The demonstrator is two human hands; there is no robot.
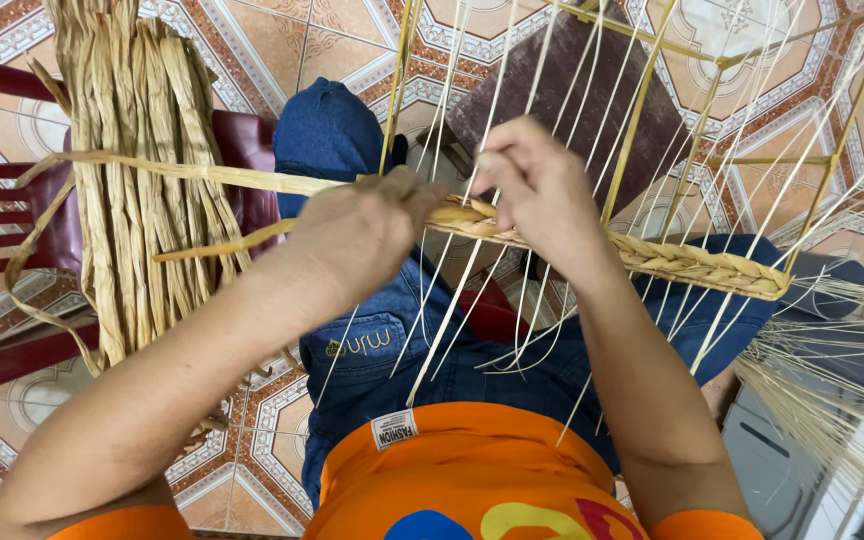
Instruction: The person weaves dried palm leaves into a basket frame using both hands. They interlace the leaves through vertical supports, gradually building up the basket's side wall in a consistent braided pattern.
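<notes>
- Two sets of fingers meet at one spot: the left hand (357, 232) and the right hand (542, 190) close on the near end of a plaited straw band (692, 262), at the frame's left part.
- The left hand's fingers are curled tight, pinching a flat straw strand (182, 172) together with the start of the plait; the fingertips themselves are hidden behind the knuckles.
- The right hand's fingers are bent down over the plait just beside the left hand; they press or pinch it, but how firmly cannot be told.
- The plait's long axis runs from the fingers out to the right and slightly toward the body, ending at the right corner of a thin yellow frame (642, 100), so all finished braid lies on the right hand's side.
- The loose strand runs the opposite way, out to the left from the left hand, then loops down past a hanging bundle of dried straw (142, 180).
- Both hands are equally close to the working point; the left one is nearer the free strand, the right one nearer the woven part.
- Pale upright strings (472, 270) cross the frame and pass between the hands, some trailing down over the blue jeans (372, 350).
- The bundle is draped on a dark red chair (2, 215) standing on a patterned tile floor (282, 45).
</notes>
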